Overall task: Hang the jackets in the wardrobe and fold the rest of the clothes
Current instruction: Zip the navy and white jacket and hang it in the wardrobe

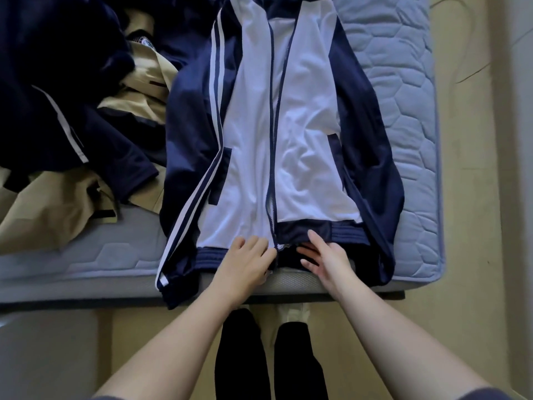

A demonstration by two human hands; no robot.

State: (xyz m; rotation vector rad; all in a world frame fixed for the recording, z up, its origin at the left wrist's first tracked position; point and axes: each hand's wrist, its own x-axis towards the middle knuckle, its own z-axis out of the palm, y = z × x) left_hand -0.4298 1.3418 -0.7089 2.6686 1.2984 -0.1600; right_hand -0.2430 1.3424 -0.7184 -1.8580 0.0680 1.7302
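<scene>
**Both hands at the lower hem of the track jacket**

A navy and white track jacket lies flat, front side up, on the mattress in the centre of the frame. Its collar points to the upper edge and its sleeves lie along its sides. The zipper is not closed, so the two white front panels stay a little apart.

The left hand is at the lower centre, and its grip is clenched on the jacket: the curled fingers pinch the left panel's hem just beside the zipper end. The right hand is just beside it with a released grip (fingers straight and slightly spread). Its thumb rests on the navy hem band.

In the upper left of the frame, dark navy garments and a beige garment lie in a loose heap on the same mattress, touching the jacket's sleeve. At the lower centre the person's legs stand on the pale floor.
</scene>
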